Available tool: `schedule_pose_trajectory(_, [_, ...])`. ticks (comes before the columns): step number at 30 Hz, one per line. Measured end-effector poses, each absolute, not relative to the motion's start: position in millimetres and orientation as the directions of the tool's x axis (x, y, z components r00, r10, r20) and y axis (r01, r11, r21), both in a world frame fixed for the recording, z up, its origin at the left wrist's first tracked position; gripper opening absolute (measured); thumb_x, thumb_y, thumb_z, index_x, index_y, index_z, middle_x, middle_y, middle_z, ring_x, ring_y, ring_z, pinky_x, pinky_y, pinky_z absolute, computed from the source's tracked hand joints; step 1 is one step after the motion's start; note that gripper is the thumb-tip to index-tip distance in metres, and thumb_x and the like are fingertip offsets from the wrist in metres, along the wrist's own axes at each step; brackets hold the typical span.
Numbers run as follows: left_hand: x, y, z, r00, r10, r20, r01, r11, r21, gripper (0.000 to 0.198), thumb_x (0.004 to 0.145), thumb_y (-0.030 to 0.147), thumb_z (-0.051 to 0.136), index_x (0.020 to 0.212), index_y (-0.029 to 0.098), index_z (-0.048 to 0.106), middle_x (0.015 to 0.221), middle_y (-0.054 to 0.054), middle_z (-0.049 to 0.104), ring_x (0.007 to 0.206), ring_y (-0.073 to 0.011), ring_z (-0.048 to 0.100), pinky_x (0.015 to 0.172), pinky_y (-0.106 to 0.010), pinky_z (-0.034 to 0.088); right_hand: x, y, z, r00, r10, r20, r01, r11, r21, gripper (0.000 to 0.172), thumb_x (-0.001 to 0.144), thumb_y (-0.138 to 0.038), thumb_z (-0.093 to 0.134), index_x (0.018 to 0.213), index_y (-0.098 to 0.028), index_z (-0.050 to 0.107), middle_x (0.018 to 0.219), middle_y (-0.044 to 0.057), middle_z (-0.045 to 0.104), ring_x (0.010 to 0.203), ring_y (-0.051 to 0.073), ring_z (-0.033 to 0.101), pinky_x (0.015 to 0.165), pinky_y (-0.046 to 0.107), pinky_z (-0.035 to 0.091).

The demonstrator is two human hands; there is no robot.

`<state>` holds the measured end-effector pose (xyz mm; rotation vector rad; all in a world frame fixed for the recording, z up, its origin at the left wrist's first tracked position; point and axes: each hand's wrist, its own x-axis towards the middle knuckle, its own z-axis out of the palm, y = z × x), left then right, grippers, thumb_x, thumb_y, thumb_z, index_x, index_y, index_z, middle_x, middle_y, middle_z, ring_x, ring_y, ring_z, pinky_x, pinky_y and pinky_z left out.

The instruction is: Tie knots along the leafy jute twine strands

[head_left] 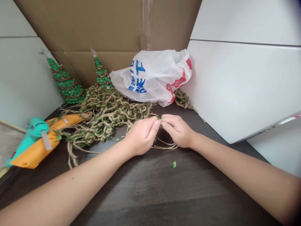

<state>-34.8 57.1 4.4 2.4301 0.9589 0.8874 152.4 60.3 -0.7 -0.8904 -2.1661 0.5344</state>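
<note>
My left hand [143, 135] and my right hand [177, 130] meet over the dark table, thumbs and fingertips pinched close together. Both are closed on a piece of leafy twine [159, 120], of which only a small bit shows between the fingertips. Loose ends of tan twine [164, 147] trail on the table below and between the hands. Behind my left hand spreads a tangled heap of twine garland [105, 110] with small green leaves. One loose green leaf [174, 164] lies on the table in front of my hands.
A white plastic bag [155, 75] with blue and red print sits behind my hands. Two small green Christmas trees [67, 83] stand at the back left. A teal glue gun [30, 135] rests on an orange holder [44, 149] at left. Cardboard [94, 25] and white panels [244, 88] surround the table.
</note>
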Motion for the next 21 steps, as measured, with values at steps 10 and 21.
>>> schedule_pose_trajectory(10, [-32.9, 57.5, 4.1, 0.569, 0.709, 0.415, 0.512, -0.701, 0.496, 0.033, 0.101, 0.031, 0.041, 0.070, 0.019, 0.039, 0.064, 0.003, 0.046, 0.060, -0.0119, 0.043, 0.060, -0.027, 0.031, 152.2, 61.0, -1.2, -0.492, 0.736, 0.464, 0.440, 0.671, -0.597, 0.029, 0.089, -0.016, 0.045, 0.063, -0.021, 0.033, 0.065, -0.002, 0.041, 0.062, 0.013, 0.040, 0.061, 0.029, 0.030])
schedule_pose_trajectory(21, [-33.2, 57.3, 4.4, 0.559, 0.717, 0.417, 0.520, -0.694, 0.497, 0.031, 0.100, 0.031, 0.044, 0.071, 0.019, 0.044, 0.065, 0.002, 0.051, 0.060, -0.0124, 0.047, 0.060, -0.027, 0.034, 150.8, 60.1, -1.1, -0.464, 0.777, 0.425, 0.507, 0.627, -0.592, 0.029, 0.084, -0.017, 0.049, 0.061, -0.021, 0.032, 0.064, -0.002, 0.040, 0.061, 0.013, 0.039, 0.060, 0.029, 0.029])
